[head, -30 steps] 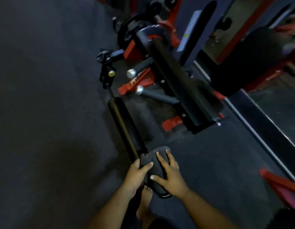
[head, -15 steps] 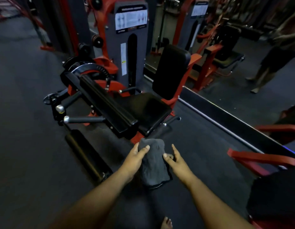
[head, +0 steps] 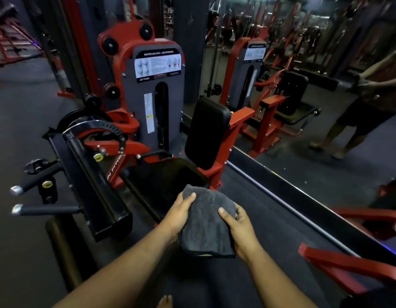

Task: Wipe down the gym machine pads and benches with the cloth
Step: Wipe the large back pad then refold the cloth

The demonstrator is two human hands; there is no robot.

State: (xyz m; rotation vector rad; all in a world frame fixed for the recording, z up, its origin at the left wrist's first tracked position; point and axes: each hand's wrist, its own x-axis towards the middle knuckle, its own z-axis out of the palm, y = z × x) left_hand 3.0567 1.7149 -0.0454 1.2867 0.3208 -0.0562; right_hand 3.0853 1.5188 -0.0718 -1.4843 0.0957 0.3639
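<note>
From the head view, a folded dark grey microfibre cloth [head: 207, 221] is held in mid-air just below centre, between both hands. The left hand [head: 178, 215] grips its left edge, thumb laid over the top and fingers curled beneath. The right hand [head: 238, 227] holds the right edge, thumb pressed on the face and fingers wrapped behind. Held this way, the cloth stays a flat pad, which I judge is meant to present a broad face for wiping.

Directly at 12 o'clock from the cloth lies the black padded seat [head: 168, 174] of the red and grey leg machine [head: 158, 103]. Its upright black back pad [head: 207, 132] stands further along at 12 o'clock. At 9 o'clock is the long black padded leg bar [head: 92, 187], and at 8 o'clock a black roller pad [head: 63, 250] lies low near the floor. A mirror [head: 314, 85] at 1 o'clock reflects the machine and a standing person.
</note>
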